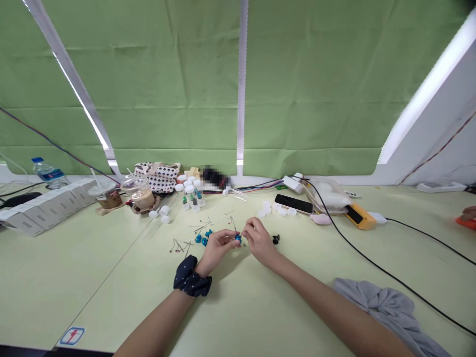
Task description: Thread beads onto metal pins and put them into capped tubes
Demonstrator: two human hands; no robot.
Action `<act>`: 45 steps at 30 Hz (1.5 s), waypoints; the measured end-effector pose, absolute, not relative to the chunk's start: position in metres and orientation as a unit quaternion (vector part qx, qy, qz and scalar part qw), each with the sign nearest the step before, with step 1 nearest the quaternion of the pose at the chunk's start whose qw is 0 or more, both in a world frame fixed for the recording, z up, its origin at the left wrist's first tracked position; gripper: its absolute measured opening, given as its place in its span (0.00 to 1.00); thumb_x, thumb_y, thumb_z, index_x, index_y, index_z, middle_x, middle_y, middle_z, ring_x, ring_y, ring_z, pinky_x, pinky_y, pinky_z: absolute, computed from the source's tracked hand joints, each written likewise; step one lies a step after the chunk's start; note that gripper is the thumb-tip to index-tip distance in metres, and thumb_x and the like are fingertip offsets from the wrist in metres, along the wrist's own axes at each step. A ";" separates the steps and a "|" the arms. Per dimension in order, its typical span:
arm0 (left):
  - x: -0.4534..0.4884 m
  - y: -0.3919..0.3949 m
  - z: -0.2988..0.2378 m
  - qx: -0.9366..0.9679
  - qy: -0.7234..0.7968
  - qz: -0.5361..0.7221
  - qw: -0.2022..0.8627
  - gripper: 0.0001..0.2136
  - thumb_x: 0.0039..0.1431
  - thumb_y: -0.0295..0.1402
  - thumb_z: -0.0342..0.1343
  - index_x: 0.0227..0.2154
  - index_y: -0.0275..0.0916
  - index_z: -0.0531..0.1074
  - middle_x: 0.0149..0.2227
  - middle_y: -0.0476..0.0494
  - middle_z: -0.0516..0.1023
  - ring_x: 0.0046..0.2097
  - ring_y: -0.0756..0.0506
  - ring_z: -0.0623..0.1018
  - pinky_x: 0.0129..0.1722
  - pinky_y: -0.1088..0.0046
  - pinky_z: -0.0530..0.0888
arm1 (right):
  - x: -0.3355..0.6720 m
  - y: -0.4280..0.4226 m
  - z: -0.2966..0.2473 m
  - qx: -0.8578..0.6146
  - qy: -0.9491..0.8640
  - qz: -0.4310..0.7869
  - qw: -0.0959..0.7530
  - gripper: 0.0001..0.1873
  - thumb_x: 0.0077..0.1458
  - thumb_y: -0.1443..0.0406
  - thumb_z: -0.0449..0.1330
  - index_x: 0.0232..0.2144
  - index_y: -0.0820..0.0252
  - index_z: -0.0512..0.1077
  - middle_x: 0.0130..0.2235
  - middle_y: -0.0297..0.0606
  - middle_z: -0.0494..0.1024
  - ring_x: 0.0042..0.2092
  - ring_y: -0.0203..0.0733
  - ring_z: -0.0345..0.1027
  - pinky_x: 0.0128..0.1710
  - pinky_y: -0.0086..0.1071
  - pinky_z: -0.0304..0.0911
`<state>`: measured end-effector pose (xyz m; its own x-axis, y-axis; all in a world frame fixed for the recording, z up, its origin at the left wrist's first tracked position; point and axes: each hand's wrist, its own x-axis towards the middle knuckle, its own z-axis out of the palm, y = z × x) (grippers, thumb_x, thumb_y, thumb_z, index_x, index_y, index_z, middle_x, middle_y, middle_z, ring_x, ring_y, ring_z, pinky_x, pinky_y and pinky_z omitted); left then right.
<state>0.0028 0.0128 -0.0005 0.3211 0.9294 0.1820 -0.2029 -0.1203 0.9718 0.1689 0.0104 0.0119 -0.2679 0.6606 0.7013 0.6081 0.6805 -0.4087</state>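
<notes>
My left hand (217,250) and my right hand (258,240) meet over the pale green table (111,277), fingers pinched together. Between them sits a small blue electronic part (238,238) with a thin wire lead (234,225) sticking up; both hands seem to grip it. A dark dotted scrunchie (192,282) is round my left wrist. More small blue parts (204,238) and several loose wire-legged components (182,245) lie just left of my hands. A small black part (275,239) lies right of my right hand.
Small vials with white caps (190,194), loose white caps (277,210), a phone (293,204), a yellow device (359,216), drink cups (107,194), a water bottle (48,173) and white boxes (44,208) line the back. A black cable (372,263) crosses right. Grey cloth (390,307) lies near right.
</notes>
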 end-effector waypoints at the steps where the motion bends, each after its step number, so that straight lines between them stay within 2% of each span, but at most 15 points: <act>1: 0.003 0.012 0.000 0.568 0.320 0.487 0.581 0.12 0.44 0.30 0.64 0.33 0.34 0.74 0.33 0.42 0.78 0.32 0.47 0.76 0.36 0.68 0.73 | 0.169 0.011 0.011 -0.398 -0.796 0.036 0.455 0.09 0.57 0.71 0.47 0.27 0.59 0.62 0.33 0.39 0.62 0.35 0.40 0.57 0.33 0.33 0.58; 13: 0.005 0.007 0.012 0.567 0.323 0.480 0.587 0.10 0.47 0.31 0.62 0.33 0.33 0.73 0.28 0.45 0.75 0.28 0.50 0.75 0.30 0.73 0.69 | 0.166 0.008 0.006 -0.383 -0.787 0.161 0.456 0.10 0.60 0.68 0.43 0.26 0.57 0.56 0.27 0.32 0.60 0.28 0.35 0.55 0.28 0.29 0.54; 24: 0.003 0.008 0.005 0.552 0.300 0.461 0.627 0.12 0.51 0.33 0.59 0.37 0.32 0.72 0.27 0.43 0.75 0.28 0.51 0.73 0.31 0.73 0.68 | 0.169 0.012 0.000 -0.333 -0.826 0.064 0.451 0.10 0.58 0.73 0.42 0.28 0.57 0.55 0.32 0.38 0.62 0.33 0.38 0.58 0.33 0.31 0.57; 28: 0.002 0.009 0.006 0.559 0.302 0.471 0.612 0.11 0.49 0.32 0.60 0.35 0.33 0.72 0.29 0.44 0.75 0.29 0.51 0.73 0.33 0.72 0.69 | 0.168 0.012 0.002 -0.350 -0.818 0.104 0.444 0.08 0.58 0.71 0.42 0.29 0.57 0.56 0.32 0.37 0.63 0.32 0.37 0.58 0.32 0.31 0.57; 33: 0.001 0.011 0.004 0.565 0.317 0.491 0.583 0.11 0.46 0.32 0.62 0.33 0.33 0.72 0.31 0.43 0.75 0.31 0.49 0.74 0.34 0.70 0.71 | 0.169 0.012 0.004 -0.400 -0.812 0.153 0.397 0.07 0.57 0.71 0.44 0.29 0.57 0.57 0.28 0.33 0.63 0.29 0.37 0.58 0.29 0.29 0.56; 40: 0.002 0.011 0.006 0.571 0.324 0.475 0.586 0.13 0.47 0.35 0.62 0.34 0.33 0.72 0.27 0.44 0.75 0.27 0.49 0.74 0.32 0.71 0.70 | 0.171 0.013 0.006 -0.365 -0.847 0.017 0.387 0.11 0.59 0.71 0.43 0.26 0.57 0.59 0.27 0.37 0.63 0.31 0.41 0.55 0.31 0.32 0.54; 45: 0.002 0.012 0.005 0.558 0.321 0.494 0.585 0.12 0.43 0.34 0.64 0.31 0.33 0.73 0.30 0.44 0.76 0.28 0.50 0.74 0.32 0.71 0.71 | 0.171 0.011 0.009 -0.366 -0.837 0.025 0.406 0.10 0.60 0.70 0.44 0.28 0.58 0.61 0.31 0.39 0.65 0.34 0.41 0.57 0.35 0.34 0.56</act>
<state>0.0017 0.0116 0.0054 0.3072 0.9353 0.1758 -0.2194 -0.1102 0.9694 0.1706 0.0114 0.0088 -0.4025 0.6320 0.6623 0.5918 0.7316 -0.3385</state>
